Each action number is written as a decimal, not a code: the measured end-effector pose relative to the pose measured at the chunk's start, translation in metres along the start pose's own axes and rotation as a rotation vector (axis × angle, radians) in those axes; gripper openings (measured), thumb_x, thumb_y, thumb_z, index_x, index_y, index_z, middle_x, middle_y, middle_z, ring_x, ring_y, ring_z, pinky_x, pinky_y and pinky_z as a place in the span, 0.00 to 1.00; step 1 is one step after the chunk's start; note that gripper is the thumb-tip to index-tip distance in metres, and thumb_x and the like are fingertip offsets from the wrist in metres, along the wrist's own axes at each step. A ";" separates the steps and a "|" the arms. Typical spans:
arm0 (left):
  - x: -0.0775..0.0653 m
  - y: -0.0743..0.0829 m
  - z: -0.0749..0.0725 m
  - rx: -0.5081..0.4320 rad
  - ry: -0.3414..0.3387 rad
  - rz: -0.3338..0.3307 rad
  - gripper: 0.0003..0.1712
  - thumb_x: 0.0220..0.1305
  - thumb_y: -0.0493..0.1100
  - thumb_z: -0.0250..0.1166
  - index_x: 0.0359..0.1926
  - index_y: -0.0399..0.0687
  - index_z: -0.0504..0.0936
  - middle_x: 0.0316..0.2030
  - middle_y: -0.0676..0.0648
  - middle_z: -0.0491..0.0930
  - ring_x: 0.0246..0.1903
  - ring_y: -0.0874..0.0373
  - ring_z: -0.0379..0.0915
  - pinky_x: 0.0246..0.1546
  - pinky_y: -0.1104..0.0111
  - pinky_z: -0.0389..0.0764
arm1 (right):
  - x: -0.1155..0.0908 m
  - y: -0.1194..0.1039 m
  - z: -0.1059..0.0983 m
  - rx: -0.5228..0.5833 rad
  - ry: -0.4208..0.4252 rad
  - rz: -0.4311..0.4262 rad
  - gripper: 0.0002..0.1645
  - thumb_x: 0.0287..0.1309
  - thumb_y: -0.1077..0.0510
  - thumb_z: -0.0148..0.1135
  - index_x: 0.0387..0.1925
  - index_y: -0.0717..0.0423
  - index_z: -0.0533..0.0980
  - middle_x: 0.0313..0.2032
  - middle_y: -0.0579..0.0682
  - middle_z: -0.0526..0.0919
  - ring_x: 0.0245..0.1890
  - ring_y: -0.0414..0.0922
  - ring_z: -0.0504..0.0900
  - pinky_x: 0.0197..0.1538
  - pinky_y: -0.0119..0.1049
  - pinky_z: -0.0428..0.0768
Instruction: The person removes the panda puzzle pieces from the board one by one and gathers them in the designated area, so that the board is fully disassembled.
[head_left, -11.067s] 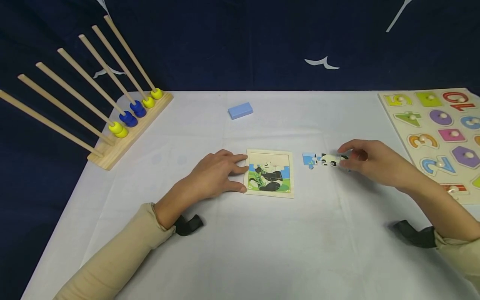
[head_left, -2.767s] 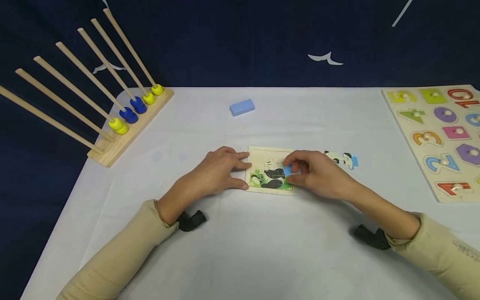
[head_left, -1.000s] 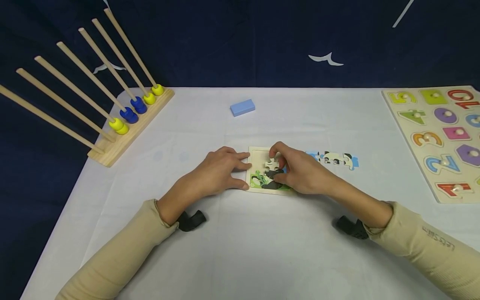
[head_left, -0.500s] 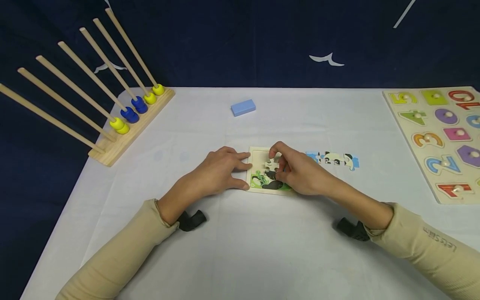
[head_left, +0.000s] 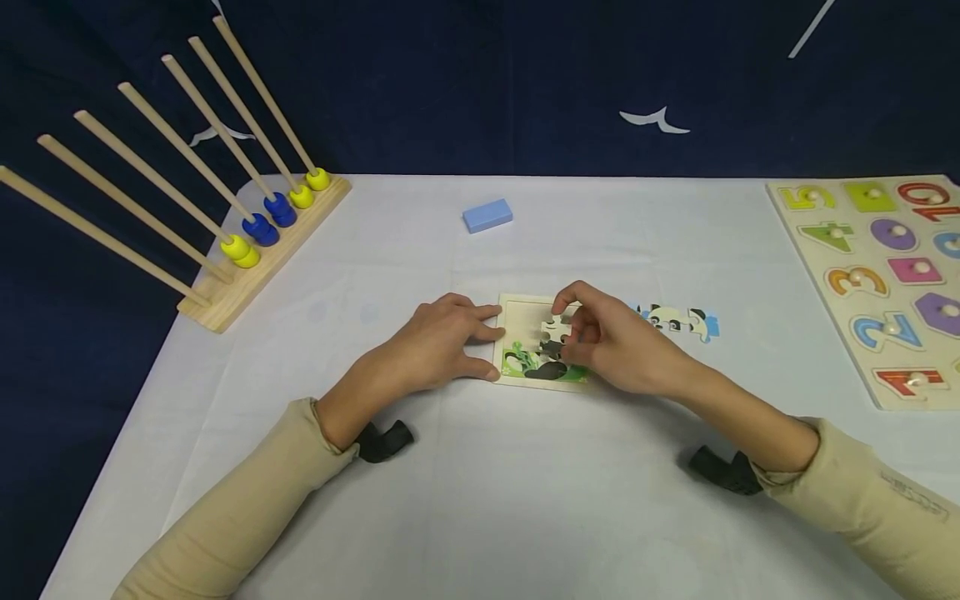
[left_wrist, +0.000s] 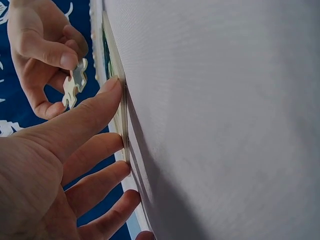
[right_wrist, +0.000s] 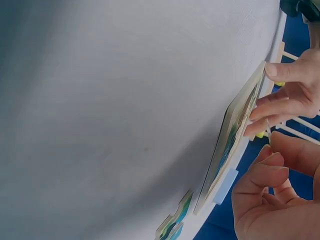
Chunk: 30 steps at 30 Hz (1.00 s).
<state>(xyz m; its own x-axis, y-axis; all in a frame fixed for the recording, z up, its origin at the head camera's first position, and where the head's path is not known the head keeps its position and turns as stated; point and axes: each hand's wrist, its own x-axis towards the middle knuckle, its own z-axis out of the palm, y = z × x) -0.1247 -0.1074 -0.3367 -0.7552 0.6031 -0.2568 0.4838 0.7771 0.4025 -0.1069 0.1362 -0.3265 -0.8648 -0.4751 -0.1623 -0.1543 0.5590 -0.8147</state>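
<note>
In the head view my left hand (head_left: pixel 438 346) lies at the left edge of a square wooden puzzle tray (head_left: pixel 504 382), thumb and spread fingertips touching its rim. My right hand (head_left: pixel 618 342) pinches a white-and-black jigsaw piece (head_left: pixel 555 335) between thumb and fingers. The left wrist view shows this jigsaw piece (left_wrist: pixel 75 84) raised above the tray (left_wrist: pixel 116 60). Green and black panda pieces (head_left: pixel 543 368) lie along the tray's bottom; its upper left is bare wood. Right of the tray, joined panda-face pieces (head_left: pixel 675 321) lie on the cloth, partly hidden by my right hand.
A wooden abacus (head_left: pixel 277 258) with tall rods and yellow and blue beads stands at the left. A blue block (head_left: pixel 487 216) lies behind the tray. At the right is a number-and-shape board (head_left: pixel 862 242). White cloth (head_left: pixel 480 500) covers the table.
Over the last second my right hand has lifted the white-and-black jigsaw piece and moved it slightly right. Earlier, blue pieces left the tray and the row beside it changed. My left hand stays put.
</note>
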 end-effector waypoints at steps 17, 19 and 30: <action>-0.001 0.001 -0.001 0.000 0.006 -0.008 0.33 0.57 0.54 0.74 0.63 0.52 0.78 0.70 0.52 0.65 0.66 0.49 0.59 0.59 0.48 0.66 | -0.023 0.014 -0.021 0.006 0.016 0.001 0.23 0.57 0.70 0.65 0.54 0.55 0.73 0.32 0.51 0.75 0.27 0.46 0.72 0.33 0.33 0.71; -0.001 0.001 -0.001 0.000 0.006 -0.012 0.33 0.57 0.54 0.74 0.63 0.52 0.78 0.70 0.52 0.65 0.66 0.49 0.60 0.59 0.48 0.66 | -0.026 0.018 -0.024 -0.002 0.021 0.008 0.23 0.57 0.70 0.66 0.53 0.55 0.73 0.32 0.51 0.75 0.27 0.46 0.73 0.32 0.33 0.71; 0.000 0.002 0.000 -0.010 0.002 -0.021 0.33 0.57 0.54 0.74 0.63 0.52 0.78 0.70 0.52 0.65 0.67 0.50 0.59 0.60 0.47 0.65 | -0.049 0.038 -0.040 0.020 0.048 0.050 0.23 0.57 0.71 0.65 0.54 0.56 0.72 0.31 0.53 0.76 0.28 0.46 0.77 0.34 0.31 0.74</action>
<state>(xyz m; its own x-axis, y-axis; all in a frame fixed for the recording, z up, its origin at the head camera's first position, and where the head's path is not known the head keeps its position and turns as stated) -0.1238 -0.1057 -0.3363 -0.7664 0.5860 -0.2632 0.4632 0.7880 0.4056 -0.0901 0.2083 -0.3275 -0.8933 -0.4132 -0.1766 -0.1009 0.5674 -0.8172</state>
